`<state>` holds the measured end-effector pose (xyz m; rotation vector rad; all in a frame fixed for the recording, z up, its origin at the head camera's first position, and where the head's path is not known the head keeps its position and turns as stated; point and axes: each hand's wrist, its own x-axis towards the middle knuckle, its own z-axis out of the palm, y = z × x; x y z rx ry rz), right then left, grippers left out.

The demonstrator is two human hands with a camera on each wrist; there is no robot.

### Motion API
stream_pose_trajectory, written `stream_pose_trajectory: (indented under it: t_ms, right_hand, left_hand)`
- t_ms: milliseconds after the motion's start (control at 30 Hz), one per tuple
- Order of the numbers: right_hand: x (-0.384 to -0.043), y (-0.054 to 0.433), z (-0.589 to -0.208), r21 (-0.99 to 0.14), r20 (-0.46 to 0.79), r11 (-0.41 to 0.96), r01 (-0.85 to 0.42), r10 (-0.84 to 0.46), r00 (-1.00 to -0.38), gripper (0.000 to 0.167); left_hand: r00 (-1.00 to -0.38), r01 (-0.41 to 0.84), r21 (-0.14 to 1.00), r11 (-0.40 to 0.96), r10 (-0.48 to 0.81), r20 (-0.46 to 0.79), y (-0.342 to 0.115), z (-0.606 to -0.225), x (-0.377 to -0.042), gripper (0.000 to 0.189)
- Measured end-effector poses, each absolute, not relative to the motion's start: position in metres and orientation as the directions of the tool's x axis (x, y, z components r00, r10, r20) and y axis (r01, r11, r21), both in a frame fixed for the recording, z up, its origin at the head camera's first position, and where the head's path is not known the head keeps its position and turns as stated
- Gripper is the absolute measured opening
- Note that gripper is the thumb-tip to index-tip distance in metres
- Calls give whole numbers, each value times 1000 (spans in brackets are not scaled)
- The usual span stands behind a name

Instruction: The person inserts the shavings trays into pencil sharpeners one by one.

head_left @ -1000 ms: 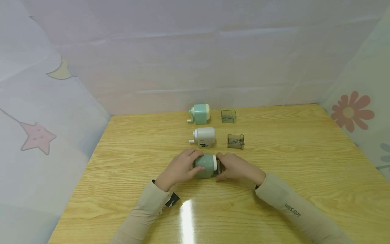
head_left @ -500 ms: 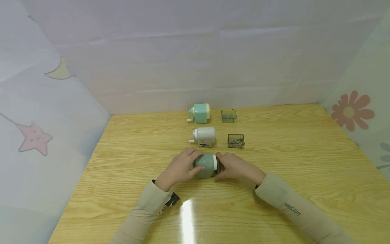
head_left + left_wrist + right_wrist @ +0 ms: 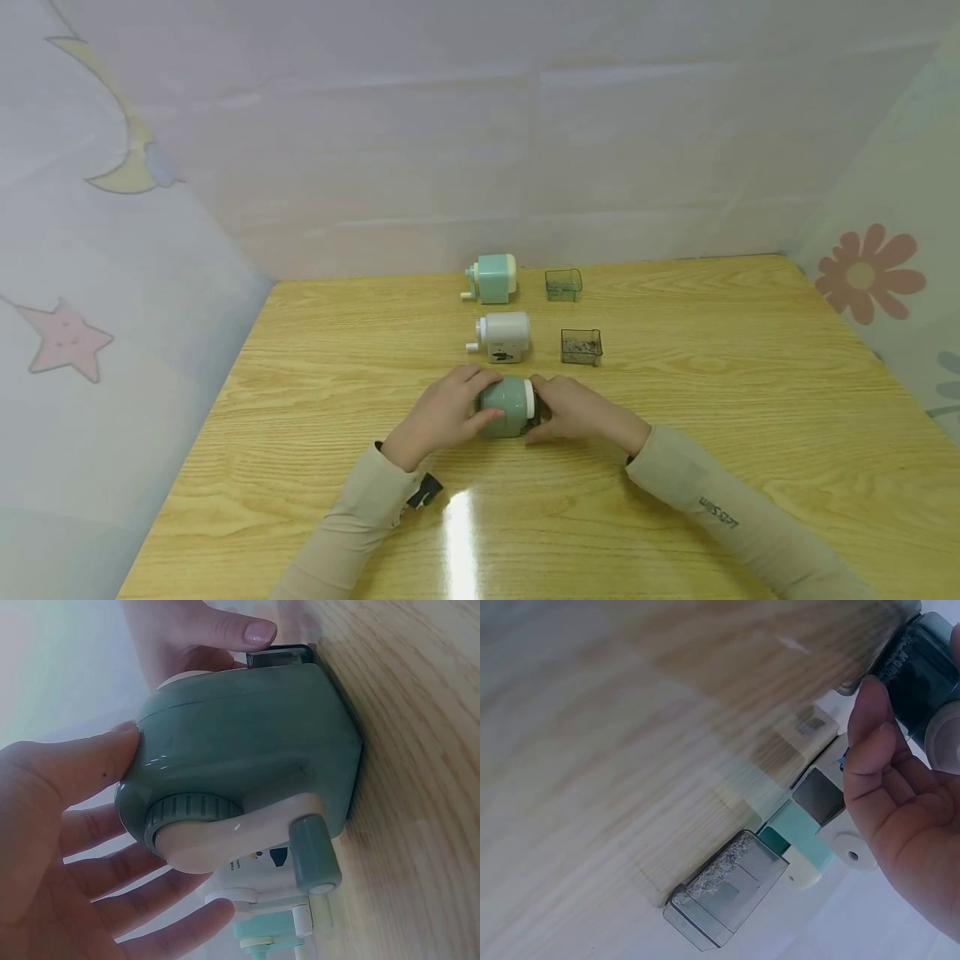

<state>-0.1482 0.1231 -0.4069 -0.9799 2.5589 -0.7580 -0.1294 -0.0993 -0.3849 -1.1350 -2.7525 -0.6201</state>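
Observation:
A dark green pencil sharpener (image 3: 506, 407) stands on the table, its crank (image 3: 247, 829) on the left side. My left hand (image 3: 444, 410) holds the body, thumb on one side and fingers spread round the other. On the right side, my right hand (image 3: 579, 410) pinches the dark see-through shavings drawer (image 3: 281, 656) between thumb and fingers. Only a short part of the drawer sticks out of the body. In the right wrist view the fingers of the right hand (image 3: 907, 787) lie along the drawer (image 3: 922, 675).
Behind stand a white pencil sharpener (image 3: 506, 337) and a mint green one (image 3: 493, 279). To their right lie two see-through drawers with shavings, one nearer (image 3: 581, 347) and one farther (image 3: 563, 286). A black clip-like piece (image 3: 425, 490) shows by the left sleeve.
My right hand has shifted slightly left with the drawer, and less of the drawer shows outside the sharpener. The left hand keeps its hold in place.

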Motion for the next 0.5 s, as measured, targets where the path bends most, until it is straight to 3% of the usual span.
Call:
stream_pose_trajectory:
  t_ms: [500]
  right_hand:
    - [-151, 123, -411, -578, -93, 626, -523, -687, -720, 54]
  left_hand:
    - [-717, 695, 329, 639, 652, 246, -99, -385, -130, 45]
